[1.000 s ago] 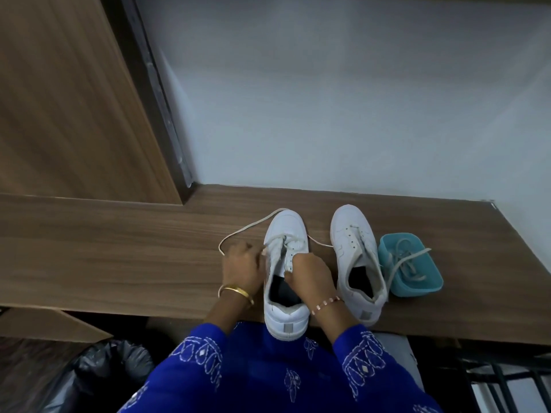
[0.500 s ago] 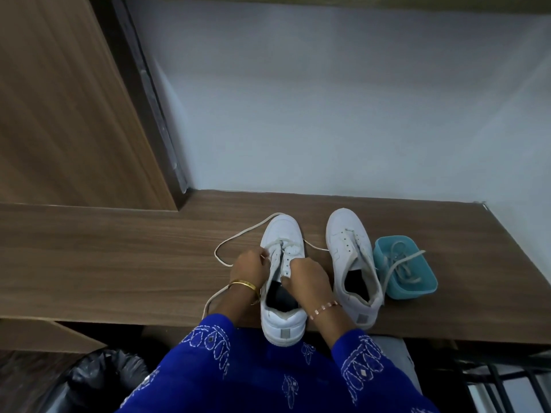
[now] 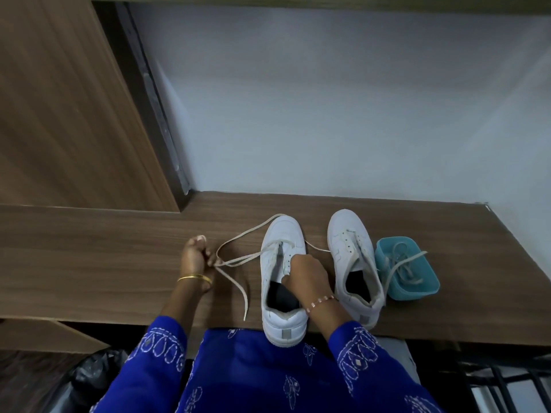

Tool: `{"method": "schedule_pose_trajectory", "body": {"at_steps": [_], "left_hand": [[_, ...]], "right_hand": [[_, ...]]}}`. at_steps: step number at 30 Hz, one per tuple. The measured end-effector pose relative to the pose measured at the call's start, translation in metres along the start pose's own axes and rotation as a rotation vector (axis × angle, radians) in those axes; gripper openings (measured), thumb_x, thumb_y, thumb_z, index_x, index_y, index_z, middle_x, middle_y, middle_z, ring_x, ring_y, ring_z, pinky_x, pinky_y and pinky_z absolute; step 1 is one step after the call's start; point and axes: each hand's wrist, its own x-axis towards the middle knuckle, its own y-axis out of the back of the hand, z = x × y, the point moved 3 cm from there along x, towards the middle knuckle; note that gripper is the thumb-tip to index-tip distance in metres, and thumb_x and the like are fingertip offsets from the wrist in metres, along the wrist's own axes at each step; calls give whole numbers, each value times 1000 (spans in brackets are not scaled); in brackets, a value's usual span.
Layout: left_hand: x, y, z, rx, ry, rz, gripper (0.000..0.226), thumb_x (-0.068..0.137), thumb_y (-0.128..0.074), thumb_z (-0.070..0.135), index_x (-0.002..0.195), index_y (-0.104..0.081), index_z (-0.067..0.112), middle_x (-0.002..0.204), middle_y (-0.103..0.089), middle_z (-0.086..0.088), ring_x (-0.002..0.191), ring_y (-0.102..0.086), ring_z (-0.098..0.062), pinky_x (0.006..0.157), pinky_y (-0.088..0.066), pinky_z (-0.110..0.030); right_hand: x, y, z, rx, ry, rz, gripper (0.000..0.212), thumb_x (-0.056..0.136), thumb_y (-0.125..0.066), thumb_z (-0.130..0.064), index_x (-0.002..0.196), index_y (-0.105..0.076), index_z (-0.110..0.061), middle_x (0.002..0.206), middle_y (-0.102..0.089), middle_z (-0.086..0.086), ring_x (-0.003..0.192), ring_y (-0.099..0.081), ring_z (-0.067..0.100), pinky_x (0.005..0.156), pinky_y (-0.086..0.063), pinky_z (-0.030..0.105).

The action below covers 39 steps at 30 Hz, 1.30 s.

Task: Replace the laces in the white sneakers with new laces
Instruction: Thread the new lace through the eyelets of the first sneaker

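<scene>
Two white sneakers stand side by side on the wooden desk [image 3: 89, 263]. The left sneaker [image 3: 281, 234] overhangs the front edge with its heel. A white lace [image 3: 238, 257] runs from its lower eyelets out to the left. My left hand [image 3: 195, 259] pinches that lace, stretched taut away from the shoe, and its loose end hangs toward the desk edge. My right hand [image 3: 304, 271] grips the right side of the left sneaker's opening. The right sneaker [image 3: 350, 242] has no lace in its eyelets.
A small teal tub [image 3: 423, 287] holding loose laces sits right of the right sneaker. A wooden cabinet panel [image 3: 59, 114] rises at the left and a pale wall at the back. A black bin bag [image 3: 89, 380] lies below the desk at the left.
My left hand has moved left, away from the left sneaker, pulling the lace out through the eyelets. My right hand stays on the shoe.
</scene>
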Motion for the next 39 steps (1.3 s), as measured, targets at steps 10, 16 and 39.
{"method": "schedule_pose_trajectory", "body": {"at_steps": [10, 16, 39], "left_hand": [[11, 30, -21, 1161, -252, 45, 23, 93, -50, 18, 103, -62, 0, 98, -64, -25, 95, -60, -39, 79, -44, -37], [-22, -36, -46, 1389, -530, -271, 31, 93, -45, 27, 106, -67, 11, 105, -63, -14, 102, -56, -30, 85, -42, -33], [-32, -43, -51, 2036, -462, -180, 28, 90, -38, 26, 108, -59, 22, 114, -61, -2, 112, -52, -25, 107, -26, -49]], "right_hand": [[0, 2, 13, 80, -72, 22, 34, 85, -53, -10, 58, -32, -14, 85, -61, 13, 92, -62, 31, 61, -36, 26], [-6, 6, 8, 34, -57, 10, 14, 89, -48, -7, 92, -60, -1, 107, -63, 17, 100, -60, 32, 74, -47, 32], [-6, 3, 16, 92, -78, 20, 18, 87, -50, -4, 101, -59, 1, 108, -63, 17, 100, -61, 31, 76, -47, 31]]}}
